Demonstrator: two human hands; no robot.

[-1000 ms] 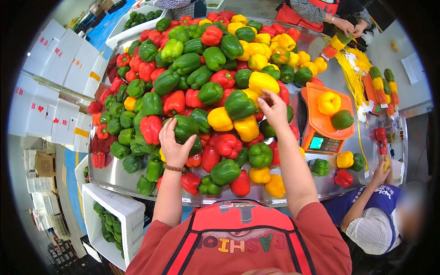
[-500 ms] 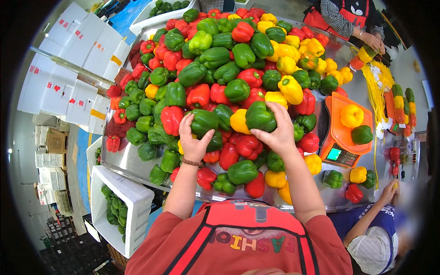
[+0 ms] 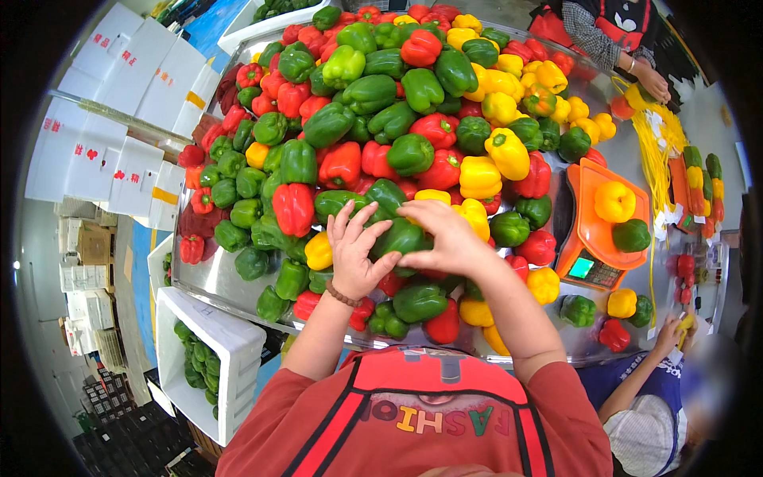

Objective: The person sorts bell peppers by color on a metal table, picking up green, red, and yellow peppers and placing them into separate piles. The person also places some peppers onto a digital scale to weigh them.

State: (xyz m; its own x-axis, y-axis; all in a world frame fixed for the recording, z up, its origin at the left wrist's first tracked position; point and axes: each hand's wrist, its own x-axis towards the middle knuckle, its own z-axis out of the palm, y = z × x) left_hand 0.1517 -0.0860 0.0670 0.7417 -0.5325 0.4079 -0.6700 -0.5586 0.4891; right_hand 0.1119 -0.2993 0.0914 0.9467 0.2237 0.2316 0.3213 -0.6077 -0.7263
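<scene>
A large heap of red, green and yellow bell peppers covers the metal table. At its near middle, a green bell pepper (image 3: 399, 237) lies between my two hands. My right hand (image 3: 450, 243) curls around that pepper from the right, its palm hiding part of it. My left hand (image 3: 356, 256), with a beaded bracelet at the wrist, has its fingers spread, the tips close to the pepper's left side. Another green pepper (image 3: 337, 204) rests just beyond the left fingertips. A yellow pepper (image 3: 319, 251) sits left of my left hand, below a red one (image 3: 293, 209).
An orange scale (image 3: 598, 226) on the right carries a yellow and a green pepper. White foam boxes (image 3: 214, 334) stand at the left edge. Yellow ties (image 3: 652, 159) and packed peppers (image 3: 693, 187) lie far right. Two co-workers' hands (image 3: 650, 79) show at the right.
Both hands have come together. My right hand moved left and nearer with a green pepper; my left hand let go of its green pepper and spread its fingers.
</scene>
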